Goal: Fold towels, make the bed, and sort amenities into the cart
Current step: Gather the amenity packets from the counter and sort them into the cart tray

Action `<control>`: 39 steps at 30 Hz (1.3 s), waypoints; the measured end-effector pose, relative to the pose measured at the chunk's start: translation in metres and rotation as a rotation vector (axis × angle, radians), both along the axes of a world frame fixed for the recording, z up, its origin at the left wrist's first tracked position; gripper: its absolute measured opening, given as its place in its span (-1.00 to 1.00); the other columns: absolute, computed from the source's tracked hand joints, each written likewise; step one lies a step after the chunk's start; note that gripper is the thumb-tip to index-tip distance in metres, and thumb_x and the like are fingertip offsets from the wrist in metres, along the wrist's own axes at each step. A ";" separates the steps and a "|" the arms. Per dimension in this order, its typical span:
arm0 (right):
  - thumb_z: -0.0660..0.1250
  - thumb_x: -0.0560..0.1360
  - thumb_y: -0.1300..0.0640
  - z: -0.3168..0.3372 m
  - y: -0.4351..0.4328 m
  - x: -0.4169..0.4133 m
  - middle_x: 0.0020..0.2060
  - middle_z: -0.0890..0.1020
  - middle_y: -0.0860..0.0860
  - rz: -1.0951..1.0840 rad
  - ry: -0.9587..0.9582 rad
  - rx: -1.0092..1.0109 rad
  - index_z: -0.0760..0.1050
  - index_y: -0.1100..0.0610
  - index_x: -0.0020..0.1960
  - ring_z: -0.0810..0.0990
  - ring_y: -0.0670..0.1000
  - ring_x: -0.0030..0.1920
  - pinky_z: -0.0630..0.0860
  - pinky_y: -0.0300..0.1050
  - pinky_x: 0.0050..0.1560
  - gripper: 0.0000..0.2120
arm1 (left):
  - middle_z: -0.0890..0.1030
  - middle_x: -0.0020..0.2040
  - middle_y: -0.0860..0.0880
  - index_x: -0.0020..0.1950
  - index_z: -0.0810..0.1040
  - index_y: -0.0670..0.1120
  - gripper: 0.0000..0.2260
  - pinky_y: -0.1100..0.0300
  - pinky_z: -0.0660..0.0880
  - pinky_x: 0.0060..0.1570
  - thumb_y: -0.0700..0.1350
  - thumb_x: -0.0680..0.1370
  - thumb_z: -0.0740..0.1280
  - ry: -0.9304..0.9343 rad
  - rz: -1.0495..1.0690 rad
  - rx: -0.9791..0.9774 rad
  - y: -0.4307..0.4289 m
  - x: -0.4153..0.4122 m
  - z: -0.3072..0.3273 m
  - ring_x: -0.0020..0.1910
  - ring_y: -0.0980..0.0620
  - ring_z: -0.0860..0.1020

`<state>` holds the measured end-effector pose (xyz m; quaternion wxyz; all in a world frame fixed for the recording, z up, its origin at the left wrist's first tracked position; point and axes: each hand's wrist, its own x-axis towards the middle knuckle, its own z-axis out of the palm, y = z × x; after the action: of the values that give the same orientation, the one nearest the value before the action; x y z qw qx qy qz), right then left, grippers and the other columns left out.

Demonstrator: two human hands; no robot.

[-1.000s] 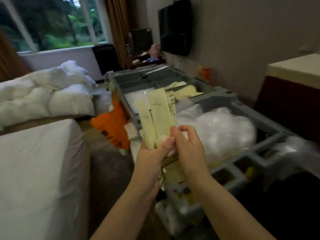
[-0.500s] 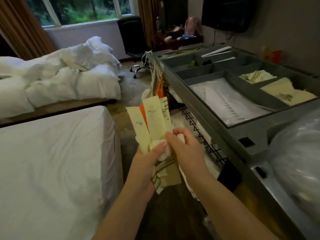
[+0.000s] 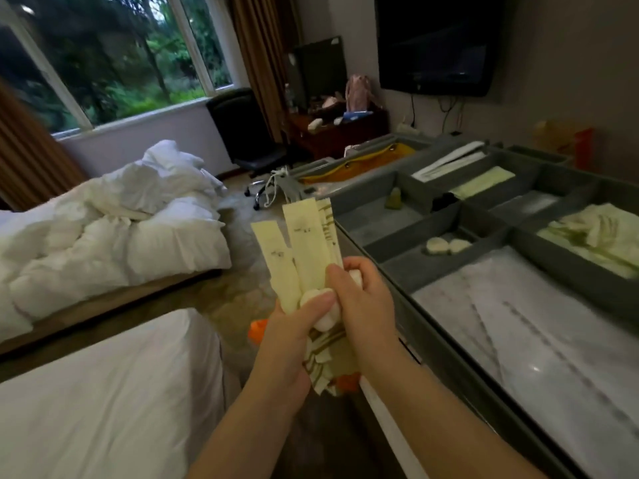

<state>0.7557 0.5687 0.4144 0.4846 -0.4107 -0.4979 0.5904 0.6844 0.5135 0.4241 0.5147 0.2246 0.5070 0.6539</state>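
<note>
My left hand [image 3: 287, 337] grips a bundle of pale yellow amenity packets [image 3: 304, 250] that fan upward, with small round white items [image 3: 323, 307] pressed under its thumb. My right hand [image 3: 363, 299] pinches the same bundle and the white items from the right. Both hands are held just left of the grey cart tray [image 3: 446, 212]. Its compartments hold two round white pieces [image 3: 446, 245], yellow packets [image 3: 601, 233], clear plastic bags [image 3: 539, 337] and white strips [image 3: 453, 160].
A bed with a flat white sheet [image 3: 100, 402] lies at lower left. Behind it another bed carries a rumpled white duvet [image 3: 114, 216]. A black office chair [image 3: 242, 133], a desk [image 3: 339, 129] and a wall TV [image 3: 439, 43] stand at the back.
The view has swung left and then forward along the cart, so more tray compartments show. Both hands keep the same hold on the packets and white items.
</note>
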 end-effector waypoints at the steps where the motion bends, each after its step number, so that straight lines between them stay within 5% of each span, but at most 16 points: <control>1: 0.32 0.51 0.07 0.003 0.015 -0.013 -0.15 0.61 -0.09 0.004 -0.005 0.004 0.46 0.01 -0.07 0.61 -0.13 -0.16 0.59 -0.23 -0.22 -0.96 | 0.60 0.15 -0.24 0.38 0.42 -0.11 -0.51 0.06 0.63 -0.22 -0.21 0.44 0.35 -0.025 -0.005 -0.005 0.015 -0.013 0.001 0.07 -0.18 0.61; 9: 0.09 0.62 0.07 -0.007 0.128 -0.085 -0.14 0.59 -0.05 -0.211 -0.032 -0.015 0.51 -0.01 -0.08 0.56 -0.25 -0.22 0.50 -0.33 -0.25 -0.77 | 0.66 0.06 -0.19 0.33 0.47 -0.11 -0.42 0.02 0.61 -0.19 -0.16 0.31 0.43 -0.017 -0.235 0.002 0.150 -0.102 -0.013 -0.01 -0.14 0.65; 12: 0.06 0.62 0.14 -0.006 0.161 -0.094 0.01 0.59 0.04 -0.401 0.000 -0.066 0.49 -0.02 0.03 0.58 -0.08 -0.01 0.58 -0.10 -0.02 -0.76 | 0.67 0.01 -0.17 0.32 0.47 -0.10 -0.42 0.03 0.61 -0.21 -0.16 0.29 0.42 -0.012 -0.444 0.001 0.200 -0.124 -0.012 -0.05 -0.13 0.66; 16: 0.15 0.60 0.14 0.003 0.182 -0.093 0.01 0.53 0.00 -0.593 0.026 -0.191 0.44 -0.01 0.13 0.52 -0.05 -0.04 0.46 -0.20 -0.19 -0.84 | 0.67 0.02 -0.18 0.31 0.48 -0.12 -0.41 0.01 0.60 -0.15 -0.14 0.26 0.42 0.020 -0.687 -0.028 0.260 -0.134 -0.005 -0.07 -0.14 0.66; 22: 0.33 0.54 0.07 -0.011 0.169 -0.033 -0.01 0.50 -0.08 -0.918 -0.264 -0.196 0.43 -0.05 0.17 0.50 -0.10 -0.07 0.44 -0.27 -0.22 -0.77 | 0.66 0.04 -0.13 0.29 0.48 -0.08 -0.51 0.01 0.58 -0.12 -0.19 0.36 0.41 0.018 -0.962 -0.084 0.301 -0.102 -0.021 -0.01 -0.11 0.64; 26: 0.24 0.58 0.15 -0.019 0.176 0.008 0.11 0.51 0.03 -0.833 -0.524 -0.341 0.44 -0.06 0.22 0.50 -0.02 -0.01 0.51 -0.10 0.00 -0.76 | 0.66 0.05 -0.17 0.28 0.49 -0.11 -0.47 -0.08 0.56 -0.03 -0.15 0.31 0.42 0.044 -1.059 -0.153 0.321 -0.083 -0.032 0.04 -0.16 0.62; 29: 0.24 0.56 0.27 -0.027 0.194 0.018 0.19 0.46 0.09 -0.736 -0.544 -0.478 0.39 -0.01 0.33 0.51 0.02 0.02 0.53 -0.08 0.06 -0.62 | 0.67 -0.02 -0.15 0.27 0.50 -0.14 -0.46 0.01 0.59 -0.21 -0.14 0.29 0.42 0.028 -1.060 -0.188 0.343 -0.076 -0.036 -0.07 -0.11 0.65; 32: 0.35 0.52 0.18 -0.035 0.205 0.016 0.15 0.49 0.07 -0.700 -0.608 -0.529 0.35 0.03 0.34 0.56 -0.01 -0.03 0.56 -0.11 0.08 -0.58 | 0.67 -0.04 -0.13 0.29 0.49 -0.14 -0.45 0.11 0.59 -0.33 -0.14 0.29 0.41 0.027 -1.062 -0.188 0.365 -0.072 -0.040 -0.14 -0.05 0.66; 39: 0.30 0.55 0.10 -0.041 0.213 0.008 0.15 0.53 0.05 -0.582 -0.917 -0.697 0.46 0.05 0.21 0.51 0.02 0.12 0.44 -0.10 0.16 -0.76 | 0.65 0.00 -0.16 0.31 0.47 -0.15 -0.43 0.06 0.61 -0.23 -0.14 0.29 0.41 0.008 -1.181 -0.215 0.407 -0.060 -0.047 -0.08 -0.08 0.63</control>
<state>0.7635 0.7821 0.3732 0.2009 -0.8731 -0.3015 0.3263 0.6241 0.9209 0.3771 0.8088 0.4177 0.3616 0.2014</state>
